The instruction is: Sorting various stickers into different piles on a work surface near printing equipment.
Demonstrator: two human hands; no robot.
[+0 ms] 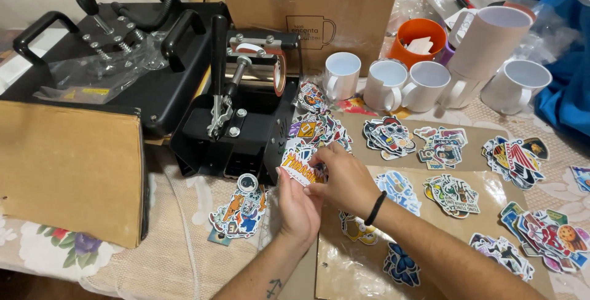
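Both hands meet at frame centre, left hand (pixel 299 205) and right hand (pixel 344 180) pinching one red-and-yellow lettered sticker (pixel 299 169) just beside the black mug press (pixel 236 103); tugging apart could, perhaps, tear it or scatter the sticker piles (pixel 319 129) behind.

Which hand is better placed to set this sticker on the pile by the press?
Left, probably. The left hand lies nearer the pile beside the press; the right hand would have to cross over it. Both hold the sticker.
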